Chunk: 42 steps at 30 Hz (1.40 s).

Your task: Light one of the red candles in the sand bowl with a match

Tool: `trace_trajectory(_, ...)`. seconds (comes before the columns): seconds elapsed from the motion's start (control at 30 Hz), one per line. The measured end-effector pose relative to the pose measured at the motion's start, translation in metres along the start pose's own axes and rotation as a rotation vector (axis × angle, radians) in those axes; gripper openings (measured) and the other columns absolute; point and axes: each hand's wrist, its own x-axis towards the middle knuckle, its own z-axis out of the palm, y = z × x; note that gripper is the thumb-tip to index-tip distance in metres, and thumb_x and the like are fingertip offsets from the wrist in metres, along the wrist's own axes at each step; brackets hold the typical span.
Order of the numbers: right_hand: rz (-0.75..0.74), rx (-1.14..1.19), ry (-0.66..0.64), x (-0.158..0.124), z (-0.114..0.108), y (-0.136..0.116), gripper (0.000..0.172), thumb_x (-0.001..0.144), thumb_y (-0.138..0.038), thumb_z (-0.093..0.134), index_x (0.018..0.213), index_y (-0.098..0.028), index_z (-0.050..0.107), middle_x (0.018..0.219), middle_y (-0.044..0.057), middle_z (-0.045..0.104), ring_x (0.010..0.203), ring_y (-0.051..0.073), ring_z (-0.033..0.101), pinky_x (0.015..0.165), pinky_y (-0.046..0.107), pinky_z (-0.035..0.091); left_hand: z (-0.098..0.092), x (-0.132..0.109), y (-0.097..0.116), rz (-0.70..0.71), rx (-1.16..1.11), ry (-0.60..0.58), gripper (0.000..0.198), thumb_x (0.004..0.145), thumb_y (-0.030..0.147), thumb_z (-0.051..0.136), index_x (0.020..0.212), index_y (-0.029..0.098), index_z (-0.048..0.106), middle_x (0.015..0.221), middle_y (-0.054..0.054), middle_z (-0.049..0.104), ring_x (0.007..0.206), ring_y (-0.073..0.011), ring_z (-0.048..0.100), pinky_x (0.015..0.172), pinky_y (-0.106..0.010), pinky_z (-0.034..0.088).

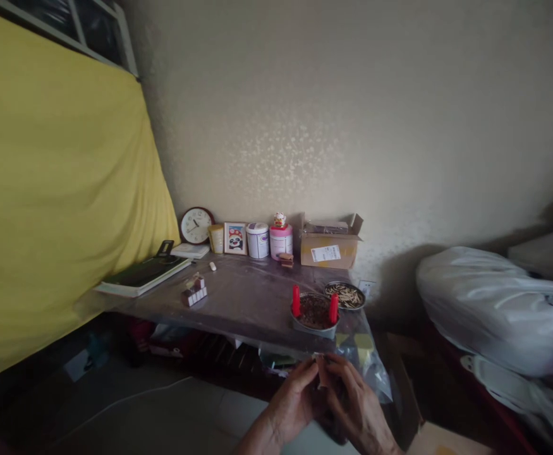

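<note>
My left hand and my right hand meet below the front edge of the table, fingertips pinched together on a small pale object held between them; what it is cannot be made out. Just beyond my hands, on the table, sits a metal bowl of dark bits with two red handles sticking up. Behind it is a second metal dish holding pale sticks.
A clock, small framed picture, two tubs and a cardboard box line the wall. A laptop-like slab and small blocks lie left. A yellow sheet hangs left; white bags sit right.
</note>
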Motion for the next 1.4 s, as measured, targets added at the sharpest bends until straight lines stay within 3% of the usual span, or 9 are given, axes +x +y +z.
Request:
trace_trajectory(0.33, 0.054, 0.078, 0.028, -0.002, -0.002, -0.009, 0.026, 0.073, -0.006, 0.049, 0.093, -0.022, 0.054, 0.117, 0.007, 0.056, 0.102, 0.020, 0.059, 0.086, 0.030, 0.051, -0.002, -0.002, -0.002, -0.043, -0.002, 0.016, 0.019, 0.085, 0.021, 0.055, 0.103, 0.017, 0.061, 0.096, -0.006, 0.066, 0.083, -0.0148, 0.061, 0.071, -0.028, 0.045)
trace_trajectory(0.57, 0.046, 0.246, -0.084, 0.008, -0.020, -0.006, 0.014, 0.085, -0.028, 0.056, 0.097, -0.021, 0.057, 0.110, 0.007, 0.059, 0.101, 0.020, 0.058, 0.088, 0.031, 0.048, -0.003, -0.004, 0.006, -0.082, 0.035, 0.139, 0.018, 0.084, 0.025, 0.055, 0.098, 0.017, 0.062, 0.085, -0.003, 0.068, 0.073, -0.0124, 0.061, 0.067, -0.026, 0.046)
trace_trajectory(0.77, 0.106, 0.167, -0.083, 0.008, -0.021, 0.007, 0.016, 0.091, -0.022, 0.046, 0.081, -0.020, 0.058, 0.078, 0.002, 0.060, 0.074, 0.015, 0.059, 0.068, 0.025, 0.047, -0.009, -0.001, 0.004, -0.222, 0.128, 0.185, 0.027, 0.084, 0.030, 0.048, 0.092, 0.009, 0.062, 0.073, -0.010, 0.069, 0.062, -0.0153, 0.062, 0.055, -0.025, 0.043)
trace_trajectory(1.1, 0.118, 0.048, -0.265, 0.004, -0.018, 0.007, 0.018, 0.085, -0.013, 0.050, 0.090, -0.022, 0.065, 0.087, 0.002, 0.061, 0.075, 0.014, 0.061, 0.066, 0.023, 0.047, -0.008, -0.002, 0.001, -0.280, 0.232, 0.204, 0.025, 0.079, 0.028, 0.044, 0.083, 0.011, 0.062, 0.063, -0.007, 0.067, 0.050, -0.0127, 0.056, 0.044, -0.022, 0.033)
trace_trajectory(1.4, 0.045, 0.008, -0.366, 0.002, -0.021, 0.007, 0.018, 0.087, -0.014, 0.049, 0.082, -0.021, 0.065, 0.081, 0.001, 0.061, 0.073, 0.013, 0.061, 0.064, 0.022, 0.046, -0.013, -0.002, 0.001, -0.343, 0.288, 0.236, 0.025, 0.074, 0.031, 0.045, 0.079, 0.013, 0.061, 0.058, -0.006, 0.065, 0.044, -0.0113, 0.051, 0.041, -0.021, 0.027)
